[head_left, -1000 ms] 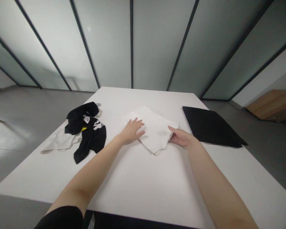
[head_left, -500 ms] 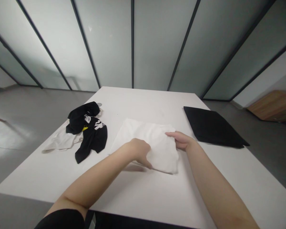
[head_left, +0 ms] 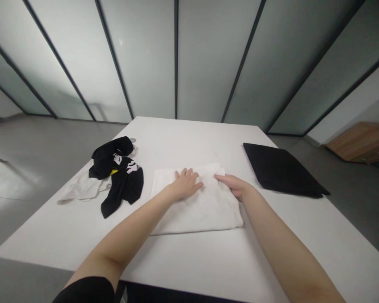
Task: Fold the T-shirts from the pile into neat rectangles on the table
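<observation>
A folded white cloth [head_left: 202,214], perhaps a garment, lies flat in front of me on the white table. My left hand [head_left: 185,185] rests palm down on its upper middle, fingers spread. At the cloth's upper right edge, my right hand [head_left: 236,185] pinches the fabric between thumb and fingers, with the thumb side on top and some fingers hidden beneath. The cloth's lower edge runs nearly straight, and its lower right corner lies on the table.
To the left lies a rumpled heap of black clothing [head_left: 126,181] with white and yellow print, partly over a pale garment [head_left: 82,187]. A folded black cloth [head_left: 281,170] lies at the right edge of the white table [head_left: 189,261]. Frosted glass panels [head_left: 208,59] stand behind.
My left hand has moved from the cloth's near edge up onto its middle, its fingers spreading. The cloth now lies flatter and squarer, and my right hand has shifted slightly left.
</observation>
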A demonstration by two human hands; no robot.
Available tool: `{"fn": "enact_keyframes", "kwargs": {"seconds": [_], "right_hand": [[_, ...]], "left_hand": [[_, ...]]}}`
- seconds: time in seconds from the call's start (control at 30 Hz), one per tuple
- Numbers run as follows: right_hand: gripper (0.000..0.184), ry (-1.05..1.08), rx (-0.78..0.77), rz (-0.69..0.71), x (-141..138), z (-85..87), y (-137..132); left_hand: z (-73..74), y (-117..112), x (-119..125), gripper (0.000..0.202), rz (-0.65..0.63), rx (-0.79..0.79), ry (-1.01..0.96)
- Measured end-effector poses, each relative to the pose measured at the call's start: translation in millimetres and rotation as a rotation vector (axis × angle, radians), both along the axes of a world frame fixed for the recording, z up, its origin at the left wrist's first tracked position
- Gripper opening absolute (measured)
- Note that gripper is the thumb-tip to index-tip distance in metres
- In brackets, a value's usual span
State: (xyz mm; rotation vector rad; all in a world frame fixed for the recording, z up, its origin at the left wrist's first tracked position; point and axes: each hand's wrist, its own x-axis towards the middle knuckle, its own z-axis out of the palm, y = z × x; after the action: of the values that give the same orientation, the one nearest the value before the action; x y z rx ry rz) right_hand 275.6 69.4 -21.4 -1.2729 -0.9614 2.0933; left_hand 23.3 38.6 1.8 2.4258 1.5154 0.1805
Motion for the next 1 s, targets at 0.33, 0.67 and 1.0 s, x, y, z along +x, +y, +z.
{"fn": "enact_keyframes", "kwargs": {"seconds": [0.33, 0.67, 1.0], "right_hand": [[0.045, 0.196, 0.052, -0.051, -25, 60.1, 39], [0.045, 0.241, 0.762, -1.044, 116, 129.3, 54], [0.044, 0.229, 0.511, -1.215, 177, 16.7, -24]], "left_hand": [[2.5, 8, 3, 0.045, 0.218, 0.236, -0.215], [-29.4, 34, -18, 0.027, 0.15, 0.265, -0.466], [-46.5, 37, -9, 0.027, 0.109, 0.193, -0.39]]}}
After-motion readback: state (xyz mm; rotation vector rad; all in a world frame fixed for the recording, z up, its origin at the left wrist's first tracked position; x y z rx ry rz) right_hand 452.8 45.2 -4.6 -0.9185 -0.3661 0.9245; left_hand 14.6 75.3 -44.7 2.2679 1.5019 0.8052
